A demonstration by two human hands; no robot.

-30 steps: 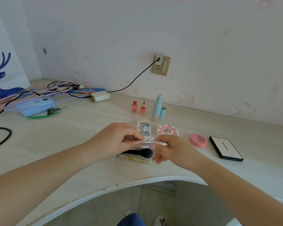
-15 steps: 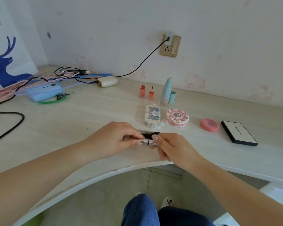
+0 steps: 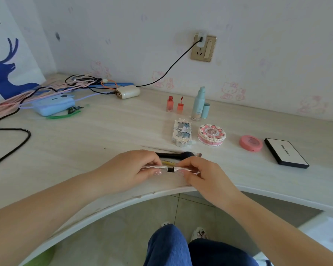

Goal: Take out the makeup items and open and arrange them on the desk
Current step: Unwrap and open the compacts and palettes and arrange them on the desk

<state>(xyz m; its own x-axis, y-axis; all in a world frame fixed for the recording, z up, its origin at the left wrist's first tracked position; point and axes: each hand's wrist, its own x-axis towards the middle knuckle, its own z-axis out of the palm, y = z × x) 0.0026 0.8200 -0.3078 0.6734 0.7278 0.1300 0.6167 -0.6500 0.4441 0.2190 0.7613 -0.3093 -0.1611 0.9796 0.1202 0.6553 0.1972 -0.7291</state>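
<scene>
Now we're pulling apart the slim tube (image 3: 169,168), left hand (image 3: 127,169) and right hand (image 3: 202,173) each pinching an end, black brush (image 3: 173,155) lying at twelve o'clock, uncapping underway

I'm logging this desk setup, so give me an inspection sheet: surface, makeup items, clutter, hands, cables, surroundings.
Surface: pale desk with curved front edge.
Job's things: two lip tints, pump bottle with cap beside it, ornate case, cake compact, pink compact, black palette, all apart; black brush lying behind the hands.
Clutter: blue device, cream charger.
Hands: left hand and right hand both pinch a slim tube, one at each end.
Cables: black cable across desk; tangle at back; lead to wall socket.
Surroundings: stickered wall, deer bag, tiled floor.
</scene>
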